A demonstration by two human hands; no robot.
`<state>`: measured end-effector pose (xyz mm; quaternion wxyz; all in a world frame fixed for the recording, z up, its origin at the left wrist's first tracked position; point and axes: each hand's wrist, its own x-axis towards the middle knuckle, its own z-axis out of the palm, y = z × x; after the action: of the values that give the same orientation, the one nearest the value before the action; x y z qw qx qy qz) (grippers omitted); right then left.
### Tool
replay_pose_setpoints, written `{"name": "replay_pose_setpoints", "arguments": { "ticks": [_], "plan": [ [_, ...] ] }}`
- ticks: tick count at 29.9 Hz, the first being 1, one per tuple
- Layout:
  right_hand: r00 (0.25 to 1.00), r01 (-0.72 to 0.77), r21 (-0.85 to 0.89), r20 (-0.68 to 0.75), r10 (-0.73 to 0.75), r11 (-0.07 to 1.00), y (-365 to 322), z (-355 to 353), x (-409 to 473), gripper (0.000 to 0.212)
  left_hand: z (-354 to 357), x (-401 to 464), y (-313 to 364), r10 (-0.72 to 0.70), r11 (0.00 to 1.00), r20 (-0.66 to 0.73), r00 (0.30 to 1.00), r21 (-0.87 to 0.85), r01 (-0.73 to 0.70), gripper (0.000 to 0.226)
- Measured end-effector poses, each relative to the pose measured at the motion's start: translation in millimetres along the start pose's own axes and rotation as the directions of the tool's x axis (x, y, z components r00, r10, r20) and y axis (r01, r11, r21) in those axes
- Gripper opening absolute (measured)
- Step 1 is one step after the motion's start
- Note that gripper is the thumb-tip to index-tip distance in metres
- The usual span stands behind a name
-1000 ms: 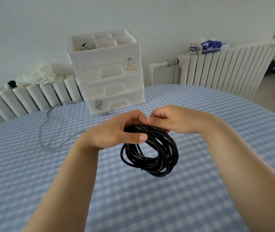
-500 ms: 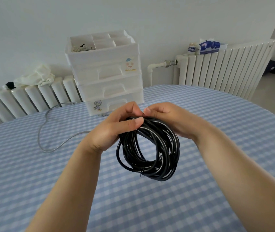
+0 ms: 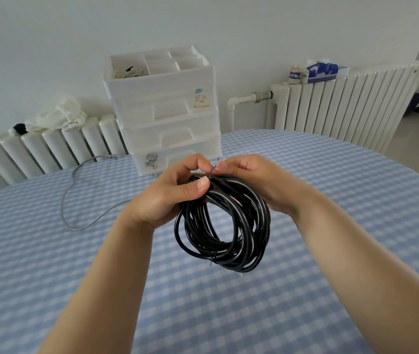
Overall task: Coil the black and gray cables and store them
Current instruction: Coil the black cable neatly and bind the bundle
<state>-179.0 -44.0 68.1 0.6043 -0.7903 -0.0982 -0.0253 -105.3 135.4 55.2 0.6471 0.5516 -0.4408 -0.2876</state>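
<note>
The black cable is wound into a thick coil that hangs in the air over the table. My left hand grips the top of the coil, thumb laid across the strands. My right hand holds the coil's top from the right, and its fingertips meet my left fingers on a thin dark tie above the strands. A second thin tie wraps the coil's lower edge. The gray cable lies loose on the tablecloth at the left, curving toward the drawer unit.
A white plastic drawer unit stands at the table's far edge, with open compartments on top. White radiators line the wall behind, with a cloth and a tissue pack on them. The table wears a blue checked cloth.
The coil has turned from lying flatter to hanging more upright and has come closer to me. Both hands have stayed at its top, fingers shifting onto the thin tie.
</note>
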Motion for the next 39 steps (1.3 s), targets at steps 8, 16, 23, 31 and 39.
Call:
{"name": "replay_pose_setpoints", "arguments": {
  "ticks": [8, 16, 23, 31, 39],
  "plan": [
    [0.993, -0.069, 0.12, 0.099, 0.057, 0.99, 0.6, -9.6, -4.1, 0.014, 4.4, 4.9, -4.7, 0.086, 0.996, -0.119, 0.989, -0.007, -0.087, 0.043],
    [0.999, 0.021, 0.104, 0.028, -0.024, 0.994, -1.4, -9.0, -4.8, 0.016, 2.4, 4.4, -5.6, 0.09, 0.995, -0.107, 0.99, -0.025, -0.093, 0.035],
    [0.998, 0.044, 0.105, -0.049, -0.039, 0.993, -4.0, -1.3, -4.2, 0.012, -4.8, 1.2, -6.2, 0.09, 0.992, -0.085, 0.992, -0.079, -0.096, 0.035],
    [0.975, 0.203, -0.029, -0.083, -0.204, 0.979, -7.3, 2.5, -4.3, 0.016, 0.5, 6.1, -13.3, 0.092, 0.968, -0.068, 0.993, -0.226, -0.105, 0.03],
    [0.773, 0.553, -0.616, 0.127, -0.622, 0.562, 7.3, 5.3, -12.0, 0.062, 4.2, 2.7, -14.2, 0.074, 0.915, -0.062, 0.995, -0.393, -0.093, 0.039]
  ]
}}
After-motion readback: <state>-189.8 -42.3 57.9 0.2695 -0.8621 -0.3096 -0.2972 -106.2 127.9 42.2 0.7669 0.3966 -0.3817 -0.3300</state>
